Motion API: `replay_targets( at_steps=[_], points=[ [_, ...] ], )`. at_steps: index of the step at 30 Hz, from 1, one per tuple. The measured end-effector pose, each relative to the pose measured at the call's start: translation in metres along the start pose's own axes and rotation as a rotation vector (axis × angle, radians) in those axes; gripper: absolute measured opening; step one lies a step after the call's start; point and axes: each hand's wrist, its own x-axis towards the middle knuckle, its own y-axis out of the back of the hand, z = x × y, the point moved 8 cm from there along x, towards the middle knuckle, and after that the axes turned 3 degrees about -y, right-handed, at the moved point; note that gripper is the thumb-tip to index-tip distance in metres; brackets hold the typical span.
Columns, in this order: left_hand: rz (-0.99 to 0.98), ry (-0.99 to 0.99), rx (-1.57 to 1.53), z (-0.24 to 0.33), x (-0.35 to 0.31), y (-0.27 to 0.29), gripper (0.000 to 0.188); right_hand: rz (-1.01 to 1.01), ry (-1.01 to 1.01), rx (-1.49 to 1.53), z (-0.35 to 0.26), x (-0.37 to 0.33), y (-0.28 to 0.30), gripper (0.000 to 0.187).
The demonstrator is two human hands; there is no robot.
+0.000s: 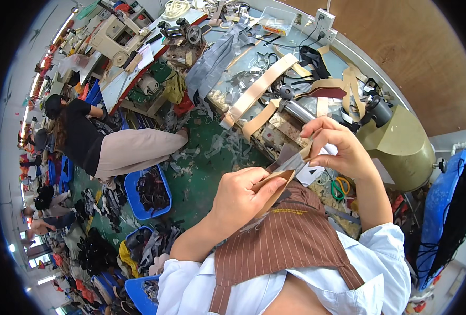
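Note:
My left hand (238, 194) is closed, thumb on top, around the lower end of a tan strip (276, 184) that looks like leather. Grey, film-like material (292, 163) lies along its upper part. At the other end, the fingertips of my right hand (340, 149) pinch the strip, its remaining fingers curled. I hold the piece slantwise above my brown striped apron (290, 226). Just past my right hand is a machine with a metal cylinder arm (299, 111). Scissors with green and orange handles (340, 188) lie below my right wrist.
Pale bands (262, 86) and grey sheets (220, 60) cover the cluttered bench. An olive machine housing (401, 149) stands at right. Blue bins (129, 197) sit on the green floor (201, 152) amid scraps. At left, a person in black (83, 136) bends near another sewing machine (114, 39).

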Motion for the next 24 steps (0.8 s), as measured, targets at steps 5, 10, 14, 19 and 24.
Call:
replay_targets(
  at_steps=[5,10,14,19,24],
  points=[
    [-0.266,0.216,-0.513,0.010,0.001,-0.012,0.034,-0.100,-0.455,0.641,0.045,0.001,-0.017,0.034],
    [-0.484,0.350,-0.808,0.028,0.024,-0.019,0.046,-0.097,-0.581,1.055,0.060,0.000,-0.028,0.039],
    [-0.497,0.394,-0.773,0.035,0.030,-0.019,0.048,-0.179,-0.476,1.119,0.063,0.001,-0.031,0.027],
    [-0.540,0.367,-0.680,0.032,0.027,-0.017,0.050,-0.044,-0.520,1.117,0.072,-0.001,-0.022,0.038],
    [-0.495,0.282,-0.456,0.020,0.032,-0.012,0.043,0.019,-0.459,1.163,0.055,0.007,-0.023,0.027]
  ],
)
